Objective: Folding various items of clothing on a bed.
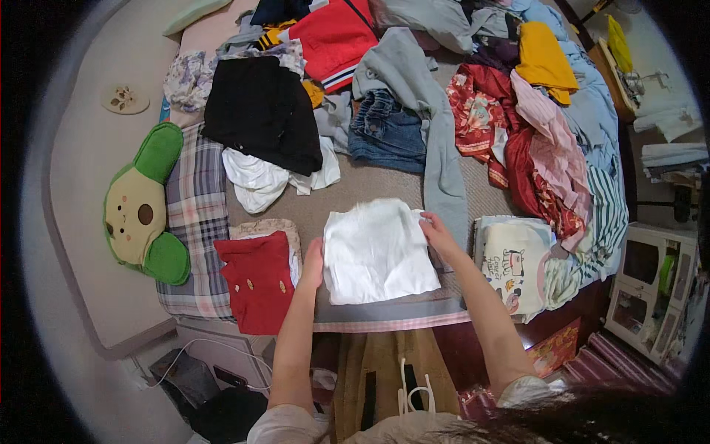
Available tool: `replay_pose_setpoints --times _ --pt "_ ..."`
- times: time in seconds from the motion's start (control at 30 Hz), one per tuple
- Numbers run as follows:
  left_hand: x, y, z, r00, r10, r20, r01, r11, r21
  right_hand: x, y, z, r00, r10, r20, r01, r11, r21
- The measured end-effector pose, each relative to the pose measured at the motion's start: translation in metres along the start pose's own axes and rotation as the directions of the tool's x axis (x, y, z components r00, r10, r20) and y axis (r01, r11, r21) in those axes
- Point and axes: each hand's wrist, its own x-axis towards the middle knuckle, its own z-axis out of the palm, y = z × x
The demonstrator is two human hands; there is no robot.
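A folded white cloth garment (380, 258) lies in front of me near the bed's edge, roughly square, its far edge slightly blurred. My left hand (313, 261) is at its left edge, the fingers partly hidden beside the cloth. My right hand (437, 233) touches its upper right corner, thumb and fingers at the cloth's rim. Left of it a folded red garment (258, 277) rests on other folded cloth. To the right stands a stack with a cream printed garment (513, 261) on top.
Beyond lie black folded garments (260, 111), blue jeans (385, 133), a grey garment (444, 150), a red patterned garment (477, 111) and a yellow one (543, 58). A green avocado plush (136, 211) leans by a plaid pillow (197, 222) at left.
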Motion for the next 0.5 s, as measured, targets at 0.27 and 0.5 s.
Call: replay_pose_setpoints --times 0.27,0.5 --pt "-0.015 -0.033 -0.013 0.997 0.048 0.059 -0.061 0.964 0.257 -0.013 0.06 0.022 0.999 0.037 -0.02 -0.041 0.962 -0.271" --pt "-0.061 -0.022 0.018 0.995 -0.098 0.038 0.099 0.994 -0.046 -0.047 0.052 0.018 0.992 0.11 -0.056 -0.101 0.986 0.132"
